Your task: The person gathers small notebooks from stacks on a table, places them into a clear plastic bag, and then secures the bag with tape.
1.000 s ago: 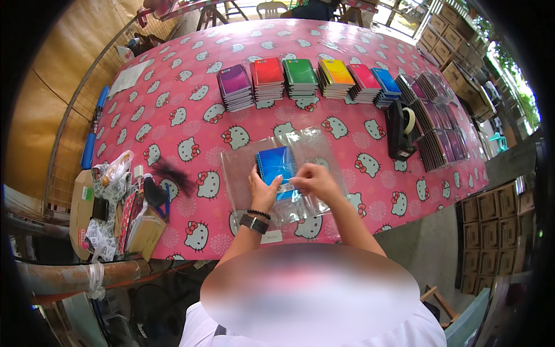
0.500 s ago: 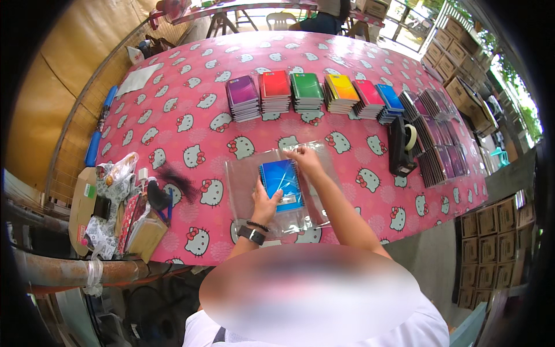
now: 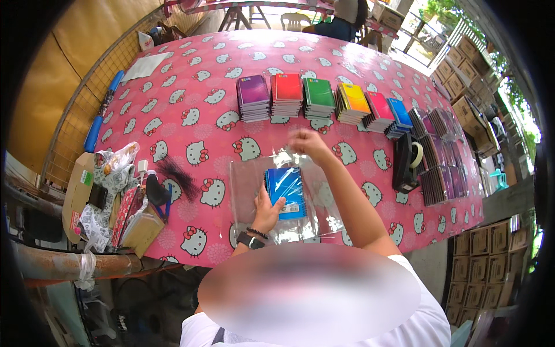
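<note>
A blue spiral notebook lies on clear plastic sheets or bags near the front of the table, with shiny clear film over it. My left hand grips its left edge, thumb across the cover and fingers at the side. Beyond the notebook's top edge, my right hand is raised over the table. Motion smears its fingers, which look curled; whether they hold anything is unclear.
Behind are notebook stacks: purple, red, green, yellow, pink and blue. A black tape dispenser stands beside wrapped notebook packs. Assorted supplies crowd the left edge.
My right hand has moved up and away from the plastic by the notebook's top corner. My left hand keeps its grip on the notebook. The whole view has shifted slightly.
</note>
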The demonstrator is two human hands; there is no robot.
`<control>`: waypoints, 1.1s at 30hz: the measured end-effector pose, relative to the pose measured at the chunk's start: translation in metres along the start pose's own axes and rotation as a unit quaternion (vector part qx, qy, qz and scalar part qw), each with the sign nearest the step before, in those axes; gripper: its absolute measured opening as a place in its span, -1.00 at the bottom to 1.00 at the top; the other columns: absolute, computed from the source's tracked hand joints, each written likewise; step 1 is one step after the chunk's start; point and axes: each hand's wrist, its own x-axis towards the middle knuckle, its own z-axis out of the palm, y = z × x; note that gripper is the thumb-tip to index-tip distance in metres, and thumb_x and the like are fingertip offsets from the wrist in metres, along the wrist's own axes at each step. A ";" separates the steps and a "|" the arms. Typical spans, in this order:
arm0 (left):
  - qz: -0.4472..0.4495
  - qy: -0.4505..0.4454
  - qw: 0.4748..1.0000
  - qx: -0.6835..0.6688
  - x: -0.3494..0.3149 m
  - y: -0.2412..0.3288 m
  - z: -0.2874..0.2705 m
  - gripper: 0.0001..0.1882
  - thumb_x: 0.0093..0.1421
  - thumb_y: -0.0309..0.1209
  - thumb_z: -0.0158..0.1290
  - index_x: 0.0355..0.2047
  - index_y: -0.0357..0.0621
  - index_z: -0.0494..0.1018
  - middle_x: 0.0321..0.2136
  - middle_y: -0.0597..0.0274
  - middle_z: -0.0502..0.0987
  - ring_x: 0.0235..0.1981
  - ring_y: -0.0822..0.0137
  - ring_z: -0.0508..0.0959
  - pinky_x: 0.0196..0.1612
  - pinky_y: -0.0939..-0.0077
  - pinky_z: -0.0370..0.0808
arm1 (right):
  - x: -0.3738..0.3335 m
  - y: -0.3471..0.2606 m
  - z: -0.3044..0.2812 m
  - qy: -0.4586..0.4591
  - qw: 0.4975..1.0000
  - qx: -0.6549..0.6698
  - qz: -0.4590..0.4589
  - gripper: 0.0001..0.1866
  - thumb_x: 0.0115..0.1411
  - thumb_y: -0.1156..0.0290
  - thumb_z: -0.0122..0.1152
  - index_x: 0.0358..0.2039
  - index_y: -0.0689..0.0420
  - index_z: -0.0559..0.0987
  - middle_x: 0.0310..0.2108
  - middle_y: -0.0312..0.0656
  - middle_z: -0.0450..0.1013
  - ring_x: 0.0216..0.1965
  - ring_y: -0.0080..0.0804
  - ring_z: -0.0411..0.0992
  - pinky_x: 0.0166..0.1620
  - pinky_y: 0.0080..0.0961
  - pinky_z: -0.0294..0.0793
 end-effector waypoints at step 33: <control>-0.025 0.034 0.984 -0.175 -0.002 0.018 0.003 -0.37 0.30 -0.12 -0.25 0.19 -0.40 0.00 -0.02 -0.03 0.36 -0.04 0.25 0.40 0.00 0.47 0.32 | -0.127 0.071 0.029 0.011 0.996 -0.076 -0.043 -0.24 0.03 0.47 0.20 0.20 0.32 0.07 -0.05 0.07 0.35 -0.13 -0.31 0.39 -0.04 -0.50 0.35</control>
